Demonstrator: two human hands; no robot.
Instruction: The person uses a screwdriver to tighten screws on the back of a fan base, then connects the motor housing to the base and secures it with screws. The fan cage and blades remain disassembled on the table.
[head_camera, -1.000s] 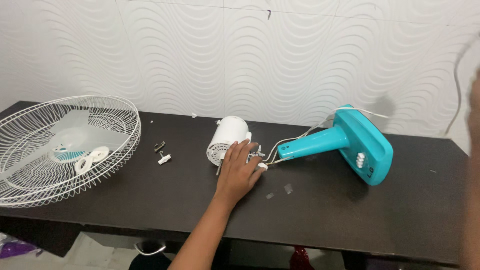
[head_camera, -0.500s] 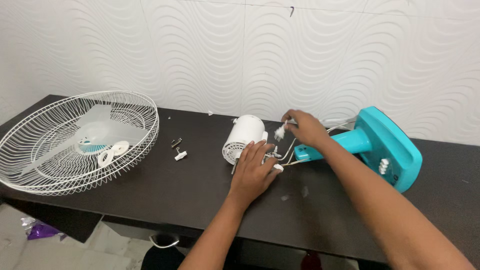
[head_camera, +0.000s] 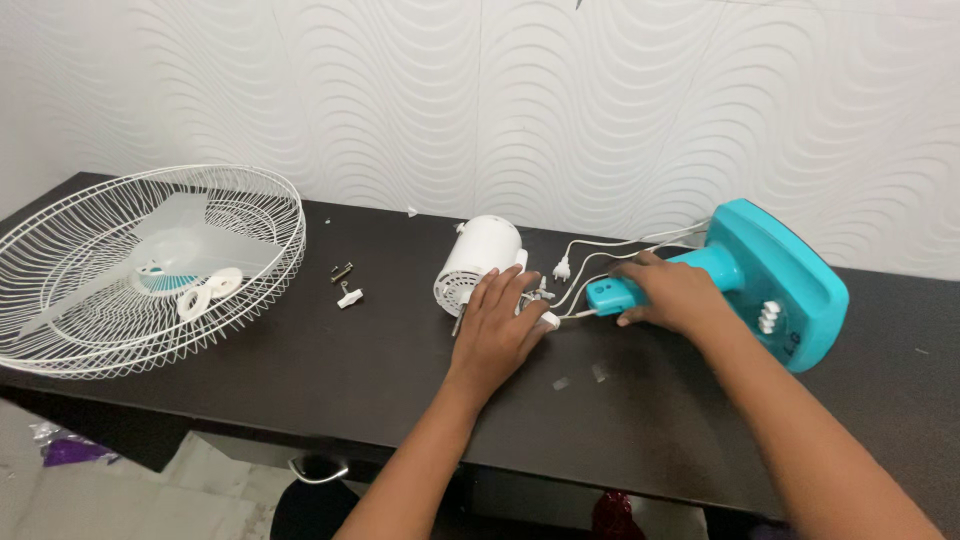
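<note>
Dark table (head_camera: 300, 380), wavy white wall. Right hand (head_camera: 672, 295) dropped plug (head_camera: 562, 269), now gripped teal neck (head_camera: 650, 285). Left hand (head_camera: 500, 325) stayed flat, fingers spread, beside white motor (head_camera: 475, 262) left of neck.

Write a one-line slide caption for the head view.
Left hand on white fan motor, right hand gripping teal stand.
</note>
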